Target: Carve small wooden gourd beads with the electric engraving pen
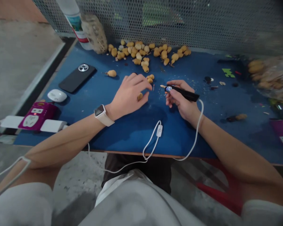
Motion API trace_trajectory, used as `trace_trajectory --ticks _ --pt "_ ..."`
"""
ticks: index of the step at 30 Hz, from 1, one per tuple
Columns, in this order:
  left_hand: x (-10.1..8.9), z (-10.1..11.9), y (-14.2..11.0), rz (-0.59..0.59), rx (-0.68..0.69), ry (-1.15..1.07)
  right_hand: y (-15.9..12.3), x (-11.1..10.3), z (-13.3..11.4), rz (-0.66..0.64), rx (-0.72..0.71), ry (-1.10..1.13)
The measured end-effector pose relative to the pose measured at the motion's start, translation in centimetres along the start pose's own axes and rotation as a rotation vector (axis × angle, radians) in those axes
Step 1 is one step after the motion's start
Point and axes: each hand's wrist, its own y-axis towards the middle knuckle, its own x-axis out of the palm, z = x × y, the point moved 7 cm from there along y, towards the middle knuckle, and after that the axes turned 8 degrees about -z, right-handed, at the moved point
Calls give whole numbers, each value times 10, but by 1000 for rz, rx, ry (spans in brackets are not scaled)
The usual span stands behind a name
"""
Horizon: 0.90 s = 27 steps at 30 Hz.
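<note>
My left hand (pixel 132 94), with a white-banded watch (pixel 101 113) on its wrist, curls low over the blue tabletop. A small tan gourd (pixel 140 96) shows between its thumb and palm; the other fingers partly hide it. The index finger and thumb tips are apart, near a thin pale stick (pixel 153 87) and a pair of small gourds (pixel 150 78). In my right hand (pixel 182 102) is a black corded pen-shaped tool (pixel 185 93) with a brass-coloured tip and a lit spot on its body. Its tip points left, toward my left hand, without touching anything.
Several gourds (pixel 136 50) lie along the perforated metal screen (pixel 202 25). A phone (pixel 77 78), white earbud case (pixel 57 95) and purple power strip (pixel 35 116) sit left. A bottle (pixel 77 26) stands behind. The white cord (pixel 147 147) loops over the front edge. A bag (pixel 275 75) is right.
</note>
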Motion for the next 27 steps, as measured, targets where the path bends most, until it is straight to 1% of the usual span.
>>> trace_trajectory --ticks 1,3,7,9,11,13,14,16,18,19,20,21,22,24,25,27 --pt "0 -6 0 14 -52 6 -1 2 -2 -18 16 27" --pt "4 -10 0 11 -100 5 -3 9 -5 -68 47 80" --pt "18 2 0 -39 -78 -27 -9 24 -11 -171 77 133" --pt "21 6 0 -45 -58 -59 -11 31 -12 -237 50 99" --pt "20 6 0 -35 -36 -86 -9 34 -12 -316 8 8" --pt "16 2 0 -12 -19 -92 -3 25 -8 -341 -24 -114" --pt "14 0 1 0 -13 -86 3 15 -6 -309 -36 -171" --pt "11 -3 1 12 -2 -63 15 -13 -6 -174 -83 -222" --pt "11 -2 0 5 20 -29 22 -40 -13 -20 -139 -219" --pt "12 1 0 -2 36 -8 22 -47 -17 17 -161 -203" --pt "13 4 0 -9 54 14 21 -46 -23 -2 -171 -191" --pt "16 8 -1 -16 73 37 18 -38 -28 -61 -178 -237" --pt "18 13 -2 -21 92 60 12 -26 -36 -122 -202 -357" --pt "22 22 -4 -28 127 99 -3 4 -47 -239 -277 -676" --pt "24 25 -5 -26 139 116 -11 18 -51 -272 -321 -771" --pt "26 30 -7 -20 152 143 -21 38 -53 -310 -360 -851"
